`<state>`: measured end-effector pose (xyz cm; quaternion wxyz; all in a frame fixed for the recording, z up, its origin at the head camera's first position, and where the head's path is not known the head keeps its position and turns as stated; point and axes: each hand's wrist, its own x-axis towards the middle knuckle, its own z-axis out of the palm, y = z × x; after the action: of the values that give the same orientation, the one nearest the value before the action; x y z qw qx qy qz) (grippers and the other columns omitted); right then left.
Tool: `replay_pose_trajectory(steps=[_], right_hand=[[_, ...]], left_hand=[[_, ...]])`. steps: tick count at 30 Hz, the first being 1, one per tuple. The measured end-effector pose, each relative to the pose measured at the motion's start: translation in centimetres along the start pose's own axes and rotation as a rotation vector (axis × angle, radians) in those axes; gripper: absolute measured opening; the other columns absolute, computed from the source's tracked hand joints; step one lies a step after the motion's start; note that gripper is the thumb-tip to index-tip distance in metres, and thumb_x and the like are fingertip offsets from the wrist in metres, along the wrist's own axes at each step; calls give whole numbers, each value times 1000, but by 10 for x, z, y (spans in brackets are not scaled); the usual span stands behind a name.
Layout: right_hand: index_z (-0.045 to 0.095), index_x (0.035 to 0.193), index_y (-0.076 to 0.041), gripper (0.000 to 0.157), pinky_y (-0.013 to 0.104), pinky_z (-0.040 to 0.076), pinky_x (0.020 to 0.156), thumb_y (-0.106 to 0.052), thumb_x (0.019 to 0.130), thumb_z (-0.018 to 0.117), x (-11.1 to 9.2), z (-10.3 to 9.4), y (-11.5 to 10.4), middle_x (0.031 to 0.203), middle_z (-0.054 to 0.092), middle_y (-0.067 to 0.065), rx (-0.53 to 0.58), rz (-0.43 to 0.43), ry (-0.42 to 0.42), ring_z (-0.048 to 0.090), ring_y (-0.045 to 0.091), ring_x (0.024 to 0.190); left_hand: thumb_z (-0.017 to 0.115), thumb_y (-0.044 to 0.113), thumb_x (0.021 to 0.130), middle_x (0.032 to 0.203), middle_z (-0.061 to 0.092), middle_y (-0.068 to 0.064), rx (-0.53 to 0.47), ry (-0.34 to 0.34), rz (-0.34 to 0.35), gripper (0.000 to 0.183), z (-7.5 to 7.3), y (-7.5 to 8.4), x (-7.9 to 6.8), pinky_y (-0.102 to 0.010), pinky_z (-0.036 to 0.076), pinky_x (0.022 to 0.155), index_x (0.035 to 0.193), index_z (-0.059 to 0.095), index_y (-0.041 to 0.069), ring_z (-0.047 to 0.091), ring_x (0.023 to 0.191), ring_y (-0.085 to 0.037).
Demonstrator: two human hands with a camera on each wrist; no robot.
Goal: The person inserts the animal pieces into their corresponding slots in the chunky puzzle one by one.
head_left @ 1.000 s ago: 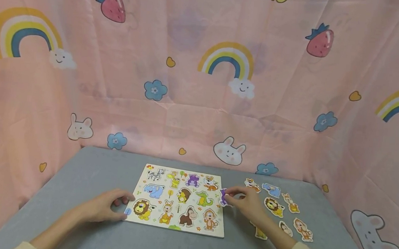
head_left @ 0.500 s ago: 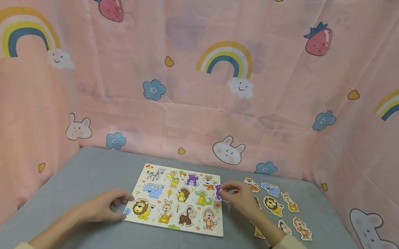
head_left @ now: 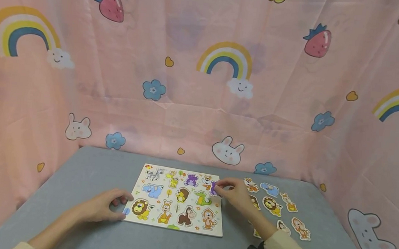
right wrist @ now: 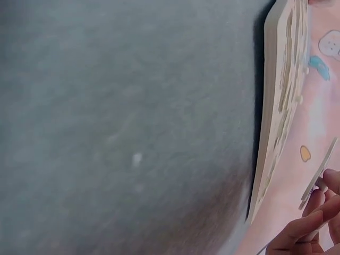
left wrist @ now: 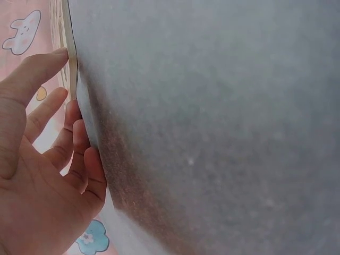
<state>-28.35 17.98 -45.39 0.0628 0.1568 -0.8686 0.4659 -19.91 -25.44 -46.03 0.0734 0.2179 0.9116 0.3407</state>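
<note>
A white animal puzzle board [head_left: 218, 220] lies flat on the grey table, its animal pictures facing up. My left hand [head_left: 99, 206] is at the board's left edge; in the left wrist view the thumb [left wrist: 48, 66] touches that edge and the other fingers curve loosely beside it. My right hand [head_left: 237, 198] pinches a purple animal piece [head_left: 213, 188] above the board's upper right, partly over the tiger picture. From the right wrist, the pinched piece [right wrist: 319, 172] appears thin, tilted and raised off the board, with the fingertips on its back or knob, partly hidden.
Several loose animal pieces lie right of the board, among them a tiger [head_left: 251, 185], an elephant [head_left: 269, 189], a lion [head_left: 272, 206], a kangaroo [head_left: 288, 202] and a monkey [head_left: 300, 228]. The right forearm covers some others. A pink patterned curtain [head_left: 185, 127] hangs behind the table.
My right hand has moved left with the purple piece, from beside the board's right edge to over its upper right part. The left hand has stayed in place.
</note>
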Motion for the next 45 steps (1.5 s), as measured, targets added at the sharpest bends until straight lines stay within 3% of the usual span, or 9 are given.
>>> replay_pose_trajectory(steps=[7,15,24,37,45], right_hand=[[78,91,-9,5,37,45,81,-10,87,81,8,6,-2,86,70,-3,37,-5,13,60,18,86],[79,91,-12,5,45,44,92,-13,87,82,18,13,1,87,71,-6,12,45,37,61,18,92],[79,93,-7,7,44,43,90,-10,87,81,27,17,1,88,71,-2,58,39,36,61,20,92],[77,98,-4,8,34,49,74,-7,91,77,38,23,0,92,71,3,173,27,-24,63,23,88],[77,95,-4,7,35,49,77,-6,89,78,46,33,1,91,69,3,187,22,-11,60,23,92]], left_hand=[[86,24,82,104,54,3,-1,4,10,47,-1,1,-1,-35,43,78,122,65,12,49,93,-20],[86,23,82,104,54,2,-7,5,22,46,0,2,-1,-35,43,78,121,65,12,49,93,-21],[86,23,82,105,54,1,-15,-2,16,47,-1,1,-1,-36,43,79,122,64,11,49,94,-22],[86,21,82,105,54,1,-17,-2,22,47,-2,1,-1,-36,44,79,122,64,10,50,93,-22],[86,22,81,105,55,2,-18,-3,20,47,-1,0,0,-37,44,80,121,64,11,50,94,-22]])
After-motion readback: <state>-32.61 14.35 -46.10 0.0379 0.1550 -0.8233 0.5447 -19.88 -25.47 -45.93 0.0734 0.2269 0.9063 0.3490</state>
